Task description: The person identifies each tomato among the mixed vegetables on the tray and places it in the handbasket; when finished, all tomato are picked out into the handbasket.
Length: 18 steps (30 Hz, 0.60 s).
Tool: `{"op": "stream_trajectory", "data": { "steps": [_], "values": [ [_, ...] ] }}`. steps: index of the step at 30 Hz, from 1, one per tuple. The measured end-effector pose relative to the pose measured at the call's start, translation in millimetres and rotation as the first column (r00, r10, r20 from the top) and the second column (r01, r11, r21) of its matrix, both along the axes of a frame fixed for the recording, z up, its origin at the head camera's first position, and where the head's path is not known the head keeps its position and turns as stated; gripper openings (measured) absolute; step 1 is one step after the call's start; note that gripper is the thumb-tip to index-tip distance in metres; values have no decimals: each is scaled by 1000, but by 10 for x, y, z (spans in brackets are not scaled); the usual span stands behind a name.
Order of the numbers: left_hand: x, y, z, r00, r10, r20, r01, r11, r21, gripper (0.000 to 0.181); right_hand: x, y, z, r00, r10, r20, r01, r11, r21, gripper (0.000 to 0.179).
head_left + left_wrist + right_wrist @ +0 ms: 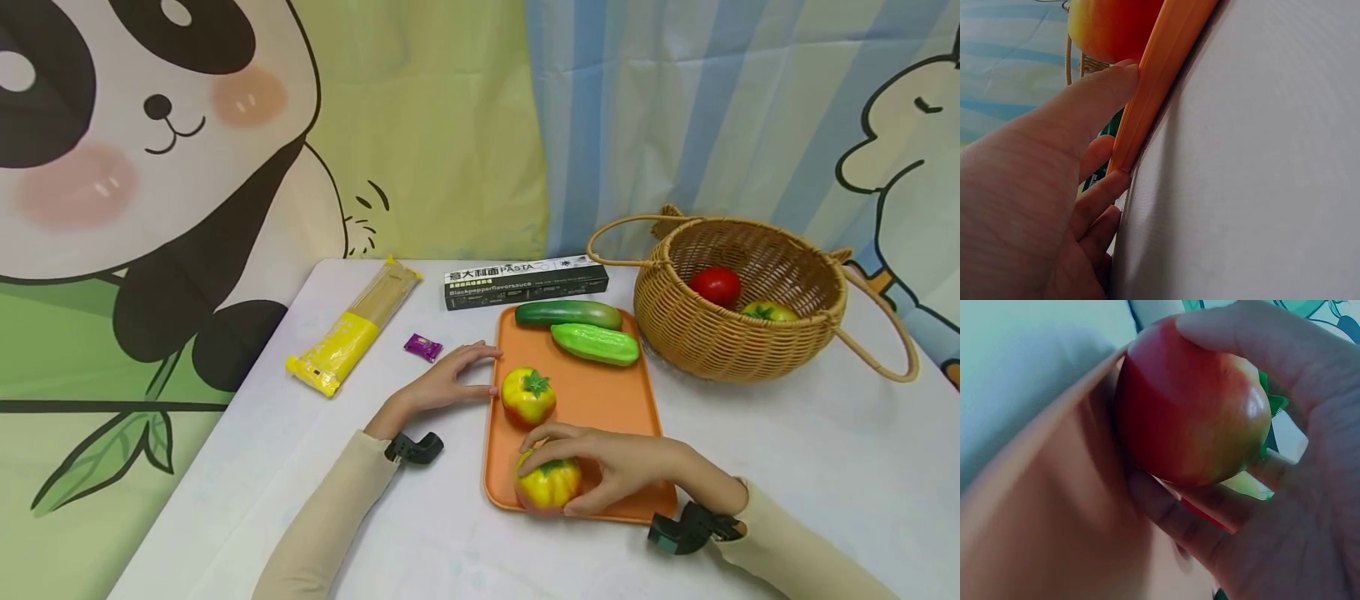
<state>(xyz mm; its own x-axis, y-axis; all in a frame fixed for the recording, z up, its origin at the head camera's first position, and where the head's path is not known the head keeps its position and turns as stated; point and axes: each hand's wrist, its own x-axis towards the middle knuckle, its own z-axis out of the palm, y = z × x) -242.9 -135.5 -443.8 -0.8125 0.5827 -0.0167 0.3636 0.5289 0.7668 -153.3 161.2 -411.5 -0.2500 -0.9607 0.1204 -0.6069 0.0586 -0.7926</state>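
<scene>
An orange tray [600, 400] lies on the table, seen whole in the head view. My right hand [618, 462] grips a yellow-red tomato [547, 487] at the tray's near left corner. In the right wrist view, thumb and fingers curve round this tomato [1191, 406], its green leafy top towards the palm. At the tray's left rim, my left hand [446, 379] touches the edge with thumb and fingertips, fingers extended. A second yellow-red tomato [528, 396] sits on the tray near that hand. Along the far end lie a dark green cucumber [567, 314] and a lighter green one [596, 344].
A wicker basket [735, 350] with a red tomato [716, 287] and a yellow-green one [770, 312] stands right of the tray. Behind the tray is a pasta box [525, 283]. On the left lie a yellow noodle packet [352, 333] and a small purple packet [423, 347].
</scene>
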Motion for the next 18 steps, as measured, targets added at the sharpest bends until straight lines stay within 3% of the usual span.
{"op": "stream_trajectory", "data": {
  "steps": [10, 18],
  "values": [
    [-16, -10, -48, 1000, -1, -24, 1, 1000, 4, 61, -11, 89, 114, 999, 42, 12, -43, 997, 71, 58],
    [-18, -5, -25, 1000, 0, -16, 0, 1000, -7, 61, -56, 164, 165, 995, 97, -22, -96, 994, 52, 57]
  ]
}}
